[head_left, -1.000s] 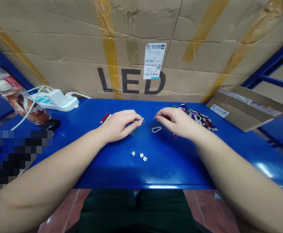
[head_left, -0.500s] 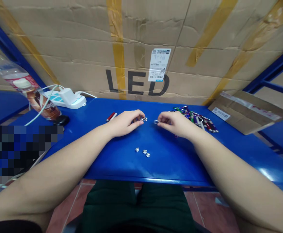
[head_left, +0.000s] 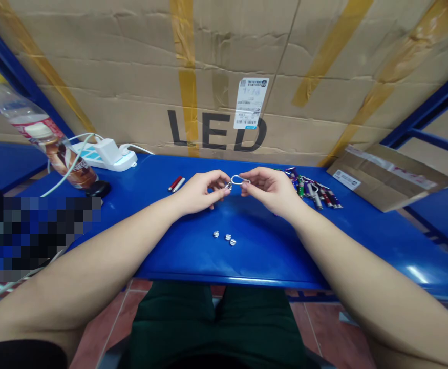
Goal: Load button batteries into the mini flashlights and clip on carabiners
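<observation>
My left hand (head_left: 203, 192) is closed, pinching a small shiny metal piece (head_left: 229, 185) between thumb and fingertips; its exact kind is too small to make out. Opposite it, my right hand (head_left: 273, 189) grips a silver wire clip (head_left: 236, 177), shaped like a long loop. The clip's rounded end is right by the metal piece; I cannot tell whether they touch. Nearer the table's front lie three small silver metal pieces (head_left: 228, 237). Two slim tubes, one red (head_left: 175, 183) and one silver-white (head_left: 179, 185), lie beyond my left wrist.
Several coloured metal tubes (head_left: 318, 192) are piled behind my right hand on the blue table (head_left: 193, 256). A cardboard box (head_left: 388, 177) stands at right, a power strip (head_left: 122, 161) and bottles (head_left: 64, 159) at left. A large carton (head_left: 131, 77) forms the back.
My right hand has moved left and slightly up, bringing the wire clip to the piece in my left hand. The left hand stays nearly in place. The view has shifted slightly.
</observation>
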`<state>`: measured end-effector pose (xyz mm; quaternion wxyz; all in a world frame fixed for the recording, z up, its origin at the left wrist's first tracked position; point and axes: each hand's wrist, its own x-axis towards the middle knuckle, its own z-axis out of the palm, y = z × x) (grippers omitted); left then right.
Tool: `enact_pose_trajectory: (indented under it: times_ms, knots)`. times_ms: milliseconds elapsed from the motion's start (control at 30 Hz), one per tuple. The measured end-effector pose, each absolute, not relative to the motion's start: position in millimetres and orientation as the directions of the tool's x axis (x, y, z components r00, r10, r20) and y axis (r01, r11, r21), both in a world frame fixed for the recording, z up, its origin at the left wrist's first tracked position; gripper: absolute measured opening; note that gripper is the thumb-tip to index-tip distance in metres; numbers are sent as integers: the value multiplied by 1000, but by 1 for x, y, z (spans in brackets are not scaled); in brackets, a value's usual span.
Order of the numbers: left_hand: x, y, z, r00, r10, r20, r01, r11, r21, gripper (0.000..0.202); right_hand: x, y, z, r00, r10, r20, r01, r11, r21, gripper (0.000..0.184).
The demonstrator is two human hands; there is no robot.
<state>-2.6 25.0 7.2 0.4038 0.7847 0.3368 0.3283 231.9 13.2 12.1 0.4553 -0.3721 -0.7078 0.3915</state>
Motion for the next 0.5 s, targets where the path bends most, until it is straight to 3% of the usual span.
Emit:
enact_pose_trajectory:
  times_ms: [200,500]
  knots:
    - [-1,26,5,527,817,234,216,-395,893,33,230,14,7,-305,880,364,191,431,-882,42]
    - [0,26,3,541,814,211,247,-394,885,32,224,10,15,-237,883,405,237,457,-857,30]
